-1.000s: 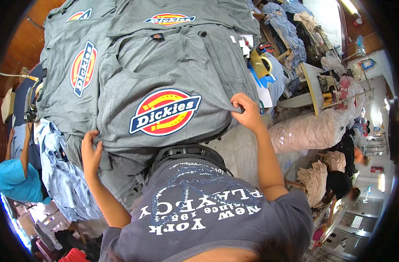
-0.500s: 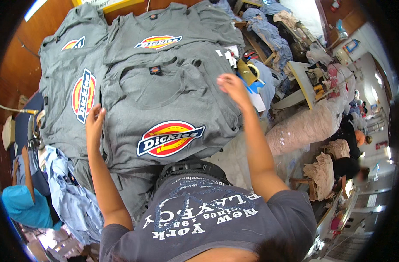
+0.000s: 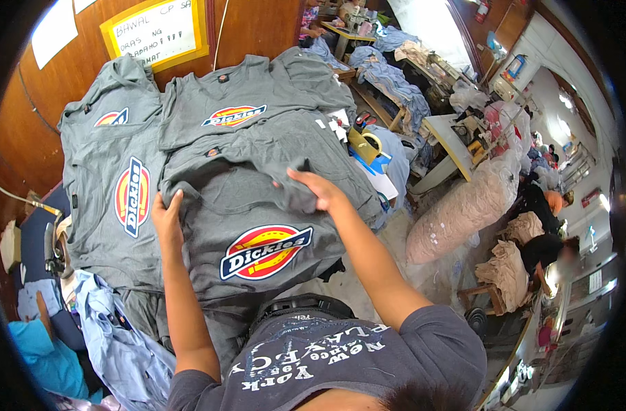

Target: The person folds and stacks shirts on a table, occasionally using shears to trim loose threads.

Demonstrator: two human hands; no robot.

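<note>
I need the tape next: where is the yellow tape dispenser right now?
In the head view, the yellow tape dispenser sits right of the grey shirt pile, beyond the right hand, on blue fabric.

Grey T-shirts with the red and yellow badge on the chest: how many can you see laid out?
3 with the badge in full view: one under both hands, one above it by the wooden wall, one turned sideways at the left. A fourth badge peeks out top left; more may lie beneath.
</note>
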